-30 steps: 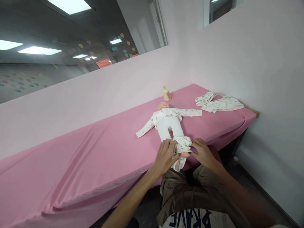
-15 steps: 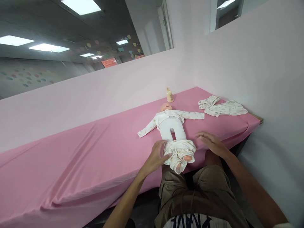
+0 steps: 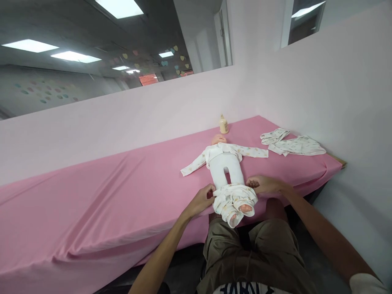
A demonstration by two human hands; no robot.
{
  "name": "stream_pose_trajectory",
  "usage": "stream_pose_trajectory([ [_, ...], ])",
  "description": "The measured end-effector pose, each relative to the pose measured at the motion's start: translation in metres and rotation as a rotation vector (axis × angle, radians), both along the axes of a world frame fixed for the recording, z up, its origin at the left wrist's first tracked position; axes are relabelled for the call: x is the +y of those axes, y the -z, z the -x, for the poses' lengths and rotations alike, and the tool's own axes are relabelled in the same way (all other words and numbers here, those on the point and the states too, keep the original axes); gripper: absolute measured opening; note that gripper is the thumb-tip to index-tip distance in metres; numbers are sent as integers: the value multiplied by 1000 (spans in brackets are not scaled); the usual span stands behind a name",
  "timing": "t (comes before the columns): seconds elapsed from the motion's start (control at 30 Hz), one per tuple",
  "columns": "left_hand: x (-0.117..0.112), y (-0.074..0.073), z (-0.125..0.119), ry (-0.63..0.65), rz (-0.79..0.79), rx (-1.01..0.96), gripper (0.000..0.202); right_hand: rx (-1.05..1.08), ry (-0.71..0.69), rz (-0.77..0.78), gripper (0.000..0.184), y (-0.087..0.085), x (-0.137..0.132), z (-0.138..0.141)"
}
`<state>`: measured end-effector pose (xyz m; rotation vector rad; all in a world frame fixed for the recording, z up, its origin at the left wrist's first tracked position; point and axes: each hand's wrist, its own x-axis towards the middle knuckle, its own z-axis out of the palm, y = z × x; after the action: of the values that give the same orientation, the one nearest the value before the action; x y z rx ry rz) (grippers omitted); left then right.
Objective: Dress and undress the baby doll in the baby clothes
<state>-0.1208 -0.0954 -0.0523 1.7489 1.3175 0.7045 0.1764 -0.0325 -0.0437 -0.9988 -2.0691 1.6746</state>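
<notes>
A baby doll (image 3: 226, 165) lies on its back on the pink-covered table, its head toward the wall and its feet toward me. It wears a white printed long-sleeved top (image 3: 221, 150) with both sleeves spread out. White printed baby pants (image 3: 234, 198) are bunched around its lower legs, and both feet poke out of the cuffs. My left hand (image 3: 202, 199) is closed at the left edge of the pants' waistband, fingers curled in a pinch. On the opposite side, my right hand (image 3: 263, 184) is likewise closed at the right edge of the waistband.
A cream pump bottle (image 3: 223, 125) stands behind the doll's head by the wall. Folded white printed baby clothes (image 3: 297, 145) lie at the table's right end. The pink cloth (image 3: 122, 196) drapes over the front edge.
My right hand has moved left to the pants and closed. My left hand's fingers have gone from spread to pinched at the waistband. The doll lies as before.
</notes>
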Motion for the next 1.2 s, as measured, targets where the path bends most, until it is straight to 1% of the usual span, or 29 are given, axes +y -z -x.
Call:
stream_pose_trajectory([
  [0.07, 4, 1, 0, -35, -31, 16, 18, 5, -9, 17, 31, 0, 1, 3],
  [0.13, 6, 4, 0, -106, -74, 26, 17, 33, -13, 5, 29, 4, 2, 6],
  [0.23, 7, 7, -2, -224, -147, 36, 16, 79, 17, -86, 23, 14, 2, 10],
  [0.3, 7, 10, -3, -271, -189, 49, 15, 72, 52, -181, 22, 20, 3, 12],
  [0.4, 6, 12, -3, -304, -225, 117, 12, 32, 127, -349, 20, 26, 8, 15],
  [0.57, 9, 19, -4, -348, -250, 245, 10, -164, 361, -761, 13, 37, 20, 25],
  [0.63, 10, 22, -4, -379, -248, 319, 13, -232, 446, -862, 10, 45, 23, 31],
  [0.67, 10, 24, -4, -391, -253, 364, 14, -255, 475, -880, 9, 49, 23, 33],
  [0.73, 9, 26, -3, -377, -267, 424, 16, -246, 503, -858, 6, 54, 23, 36],
  [0.77, 8, 25, -2, -339, -272, 422, 17, -202, 488, -811, 5, 56, 23, 36],
  [0.83, 7, 23, 1, -218, -276, 370, 17, -50, 391, -657, 6, 57, 23, 33],
  [0.9, 7, 19, 5, -94, -271, 320, 17, 109, 252, -469, 14, 53, 24, 26],
  [0.97, 9, 13, 9, -11, -259, 301, 20, 183, 141, -318, 21, 48, 27, 19],
  [1.0, 10, 10, 11, 15, -253, 294, 21, 189, 111, -269, 23, 44, 28, 15],
  [1.1, 14, 5, 14, 44, -249, 257, 21, 196, 91, -195, 27, 36, 32, 9],
  [1.2, 17, 5, 12, 12, -262, 220, 20, 217, 66, -164, 31, 31, 32, 9],
])
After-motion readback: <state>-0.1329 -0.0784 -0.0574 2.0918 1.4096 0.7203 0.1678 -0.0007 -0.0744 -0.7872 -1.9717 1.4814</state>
